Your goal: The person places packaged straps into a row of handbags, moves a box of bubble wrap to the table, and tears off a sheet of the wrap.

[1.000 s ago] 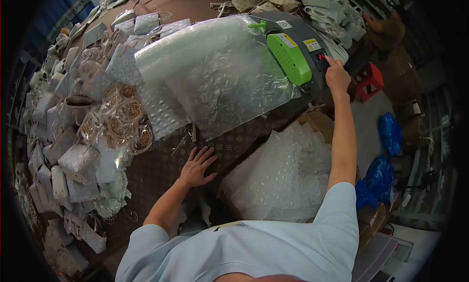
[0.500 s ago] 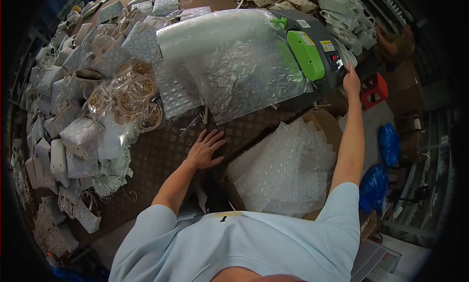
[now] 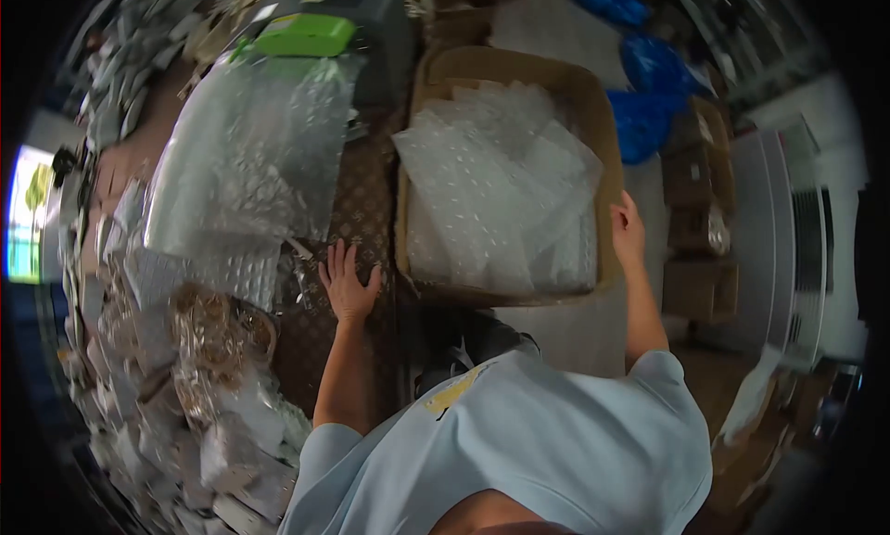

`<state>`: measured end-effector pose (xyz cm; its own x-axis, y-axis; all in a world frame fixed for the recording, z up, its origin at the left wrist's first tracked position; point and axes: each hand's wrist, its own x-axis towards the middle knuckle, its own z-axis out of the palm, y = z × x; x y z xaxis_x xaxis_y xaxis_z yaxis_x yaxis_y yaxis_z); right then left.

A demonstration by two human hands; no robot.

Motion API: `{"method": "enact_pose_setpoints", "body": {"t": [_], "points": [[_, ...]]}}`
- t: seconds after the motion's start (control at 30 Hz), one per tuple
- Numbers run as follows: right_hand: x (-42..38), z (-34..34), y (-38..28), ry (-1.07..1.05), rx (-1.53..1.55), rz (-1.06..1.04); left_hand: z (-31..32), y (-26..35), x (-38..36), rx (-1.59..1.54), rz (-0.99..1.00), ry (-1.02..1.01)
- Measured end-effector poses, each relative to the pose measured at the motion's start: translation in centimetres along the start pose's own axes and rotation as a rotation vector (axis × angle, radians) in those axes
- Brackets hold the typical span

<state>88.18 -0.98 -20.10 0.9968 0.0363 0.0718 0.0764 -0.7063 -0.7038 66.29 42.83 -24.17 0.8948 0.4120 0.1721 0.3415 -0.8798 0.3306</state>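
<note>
My left hand [image 3: 349, 285] lies with spread fingers on the patterned brown tabletop [image 3: 363, 197], close to the near corner of a sheet of clear air-cushion film [image 3: 264, 155]. The film runs out from a grey machine [image 3: 385, 44] with a green cover [image 3: 306, 36] and a lit red display. Beside the table edge, a cardboard box [image 3: 607, 118] holds a heap of bubble-wrap pieces [image 3: 501, 183]. My right hand [image 3: 629, 231] is at the outer right side of this box, fingers loosely extended by its wall, nothing visible in them.
Light patterned handbags [image 3: 232, 456] crowd the left of the table, with plastic-wrapped gold-coloured rings or handles [image 3: 213, 336] among them. Blue plastic bags [image 3: 640, 122] and open cardboard boxes [image 3: 700, 289] stand on the right. A white cabinet-like unit [image 3: 769, 229] lies beyond them.
My view has swung to the right. My right hand has left the machine's control panel and come down to the right side of the cardboard box; my left hand stays spread on the table.
</note>
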Motion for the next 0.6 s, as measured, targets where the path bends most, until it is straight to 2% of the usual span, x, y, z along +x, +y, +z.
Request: {"method": "enact_pose_setpoints", "body": {"t": [0.17,0.23,0.37,0.43,0.5,0.57,0.6], "points": [[-24.0,-11.1,8.9,0.45,-0.132,0.527,1.6,-1.0,-0.9,0.097,0.093,0.033],[-32.6,-12.9,8.9,0.262,-0.254,0.912,2.7,-2.0,-0.9,0.173,0.139,0.041],[-47.8,-13.3,8.5,-0.182,-0.286,1.173,2.8,-1.4,-0.7,0.395,0.05,-0.063],[-54.8,-12.2,10.1,-0.204,-0.135,1.265,3.2,-0.7,-0.7,0.424,-0.094,-0.16],[-60.4,-11.1,11.2,-0.134,-0.016,1.377,3.7,0.8,-2.6,0.477,-0.141,-0.117],[-65.8,-9.0,12.8,0.006,-0.034,1.412,7.0,0.1,-6.5,0.21,0.103,0.114],[-67.4,-8.8,13.4,0.032,0.043,1.455,5.9,4.9,-10.7,0.166,0.157,0.034]]}}
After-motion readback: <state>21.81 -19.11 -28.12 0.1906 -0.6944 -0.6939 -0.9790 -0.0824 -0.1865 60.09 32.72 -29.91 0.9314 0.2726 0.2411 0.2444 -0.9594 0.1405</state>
